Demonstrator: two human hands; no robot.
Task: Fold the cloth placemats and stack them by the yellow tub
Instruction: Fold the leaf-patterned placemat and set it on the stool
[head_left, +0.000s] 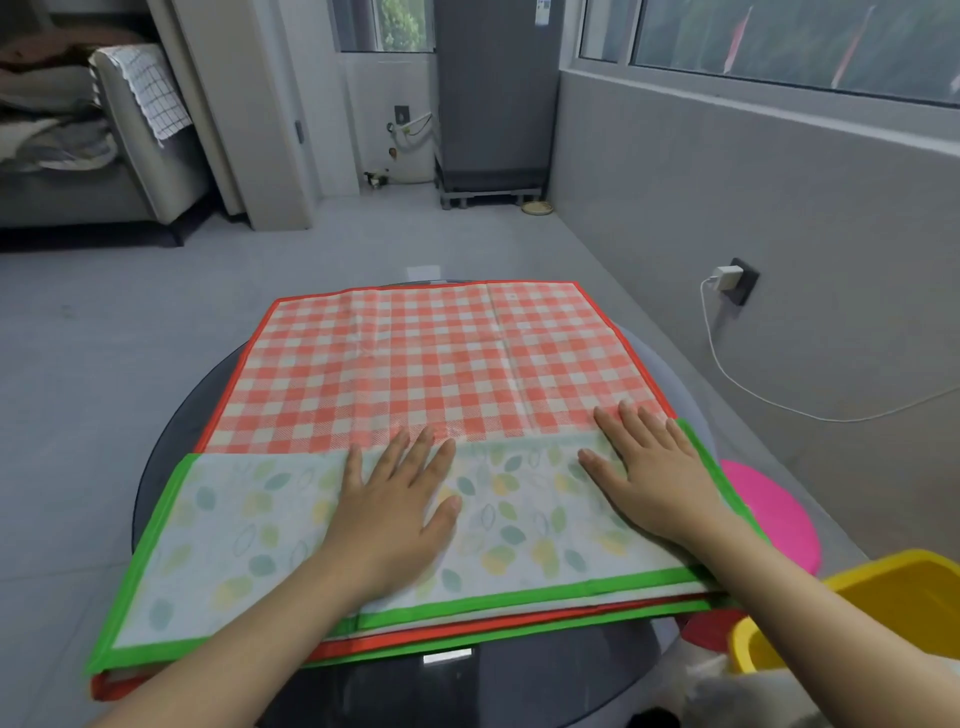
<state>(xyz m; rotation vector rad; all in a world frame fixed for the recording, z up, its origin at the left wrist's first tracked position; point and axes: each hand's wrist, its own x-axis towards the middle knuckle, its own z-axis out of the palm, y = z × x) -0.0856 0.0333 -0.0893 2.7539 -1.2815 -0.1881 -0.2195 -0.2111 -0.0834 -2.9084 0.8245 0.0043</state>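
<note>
**tablewatcher:** ok so what's on the round dark glass table right now?

**foldfan22:** biggest thing is the red-and-white checked placemat with the red border, spread open over most of the top. On its near part lies the leaf-print placemat with the green border, looks folded, you can see doubled green and red edges along the front.

**tablewatcher:** and the tub?

**foldfan22:** yellow tub is at the bottom right, just off the table edge, with a pink stool right behind it.

**tablewatcher:** hands?

**foldfan22:** both flat, fingers straight and spread, gripping nothing. Left hand presses the middle of the leaf mat, right hand presses its right end, fingertips reaching onto the checks.
</note>
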